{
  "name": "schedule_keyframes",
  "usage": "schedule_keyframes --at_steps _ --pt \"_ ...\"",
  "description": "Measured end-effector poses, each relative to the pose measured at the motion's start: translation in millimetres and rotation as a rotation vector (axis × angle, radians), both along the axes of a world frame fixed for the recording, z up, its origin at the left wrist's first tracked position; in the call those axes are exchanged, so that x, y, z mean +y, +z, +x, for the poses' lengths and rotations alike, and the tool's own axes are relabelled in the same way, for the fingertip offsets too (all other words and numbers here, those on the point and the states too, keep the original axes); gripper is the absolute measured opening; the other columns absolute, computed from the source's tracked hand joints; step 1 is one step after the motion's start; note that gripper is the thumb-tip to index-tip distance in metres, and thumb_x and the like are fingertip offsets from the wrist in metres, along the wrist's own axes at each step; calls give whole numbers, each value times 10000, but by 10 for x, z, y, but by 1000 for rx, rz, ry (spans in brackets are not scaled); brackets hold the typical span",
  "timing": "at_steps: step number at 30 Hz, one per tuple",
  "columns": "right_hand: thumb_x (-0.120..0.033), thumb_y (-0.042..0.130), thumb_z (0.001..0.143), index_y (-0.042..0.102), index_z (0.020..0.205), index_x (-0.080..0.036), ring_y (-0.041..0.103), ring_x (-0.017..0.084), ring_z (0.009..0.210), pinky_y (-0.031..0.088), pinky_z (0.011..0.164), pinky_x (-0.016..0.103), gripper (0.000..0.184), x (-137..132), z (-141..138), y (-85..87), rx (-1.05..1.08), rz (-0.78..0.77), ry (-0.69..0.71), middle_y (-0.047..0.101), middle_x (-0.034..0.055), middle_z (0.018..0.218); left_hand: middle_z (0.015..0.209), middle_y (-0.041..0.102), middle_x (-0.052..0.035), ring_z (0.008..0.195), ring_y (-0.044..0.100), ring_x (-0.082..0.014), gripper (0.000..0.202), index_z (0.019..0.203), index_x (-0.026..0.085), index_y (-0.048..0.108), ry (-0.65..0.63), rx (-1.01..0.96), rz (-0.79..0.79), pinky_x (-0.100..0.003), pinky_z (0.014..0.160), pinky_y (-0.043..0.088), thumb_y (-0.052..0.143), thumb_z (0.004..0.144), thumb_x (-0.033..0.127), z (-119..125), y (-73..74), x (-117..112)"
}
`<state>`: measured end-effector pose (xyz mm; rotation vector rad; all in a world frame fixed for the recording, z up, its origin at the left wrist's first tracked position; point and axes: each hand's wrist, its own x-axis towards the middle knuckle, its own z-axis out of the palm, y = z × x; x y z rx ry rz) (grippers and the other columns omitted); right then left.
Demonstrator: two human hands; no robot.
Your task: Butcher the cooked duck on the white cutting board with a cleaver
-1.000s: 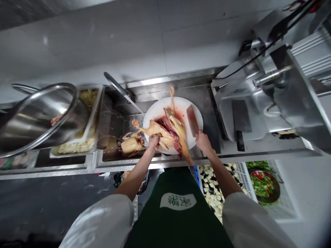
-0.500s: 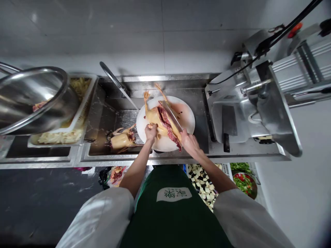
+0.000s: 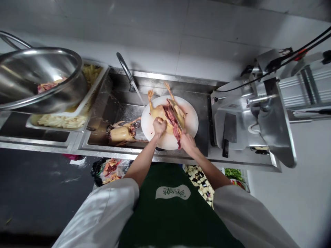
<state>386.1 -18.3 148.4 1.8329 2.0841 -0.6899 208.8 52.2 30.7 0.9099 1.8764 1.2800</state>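
Note:
A plucked, yellow-skinned bird carcass lies split open on a round white cutting board, its feet pointing at the back wall. Along the cut, dark red meat shows. My left hand is closed on the bird's near left side, fingers curled into a fist on the skin. With my right hand I grip a cleaver, whose handle is hidden in my fingers. Its blade stands on edge in the opening, angled toward the back left. A second plucked carcass lies in the sink, left of the board.
The steel sink has a curved faucet behind it. On the left, a steel bowl with meat stands over trays of cut pale vegetables. Another cleaver lies by a slicer at right. Cut eggplant sits below.
My left hand has shifted toward the middle of the bird and curled tighter. The cleaver blade now sits lower in the cut, with less of it showing. The camera view has turned slightly.

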Motion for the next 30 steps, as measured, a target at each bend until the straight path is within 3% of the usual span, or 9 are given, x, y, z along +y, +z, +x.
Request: schedule_keyframes --at_steps 2,5,8,13,16,18,22,26,30 --pt "-156 341 1074 474 1329 -37 737 282 1063 524 883 326 311 50 28 -39 24 32 -21 742 239 1104 699 516 30 664 485 -150 189 700 232 452 0 23 6 -264 725 408 621 675 151 1 21 42" --pt "-214 356 1094 505 1318 -87 746 281 1038 533 865 328 298 -104 177 -44 -9 2 -3 754 202 1092 677 508 33 664 482 -159 208 687 235 446 26 43 -46 -270 731 396 614 667 113 -37 14 34" --pt "-141 369 1058 522 1354 -126 744 276 1019 533 868 338 333 -207 199 -20 -60 -30 47 762 173 1086 661 504 31 663 491 -166 222 677 237 445 -15 27 -51 -272 730 391 608 664 87 -50 -11 -2" --pt "-199 334 1101 512 1352 -58 726 247 1048 498 852 271 339 280 -42 -143 43 41 13 749 190 1117 673 515 27 651 499 -166 245 703 237 460 -68 19 42 -269 707 386 637 660 72 -9 29 81" --pt "-258 344 1121 547 1303 -87 714 217 1035 472 830 238 322 519 79 -222 123 53 20 746 164 1131 672 524 27 675 516 -172 231 723 232 487 -53 9 -6 -268 716 384 671 665 107 -59 55 108" --pt "-287 357 1124 573 1256 -105 700 202 1044 457 816 218 312 539 227 -223 150 58 8 741 151 1145 684 535 29 690 523 -164 205 744 224 511 -41 -24 -30 -257 717 393 694 684 155 -127 51 59" --pt "-316 348 1122 562 1260 -129 713 230 1007 464 794 246 316 293 313 -112 85 111 -35 749 153 1098 778 616 6 731 561 -140 237 818 194 590 -65 -220 7 -232 718 446 748 743 353 -279 40 -165" --pt "-254 283 1108 473 1377 -92 738 279 954 497 822 313 367 -147 49 23 9 153 -60 757 182 1026 857 687 -33 757 626 -148 464 922 173 634 -138 -533 8 -241 710 507 805 714 551 -389 57 -366" --pt "-155 307 1064 413 1463 -104 747 281 1005 522 878 339 416 -454 -236 7 -41 59 -27 762 193 1065 829 662 -14 728 612 -126 466 909 177 628 -114 -572 15 -230 693 495 797 726 571 -392 76 -399"
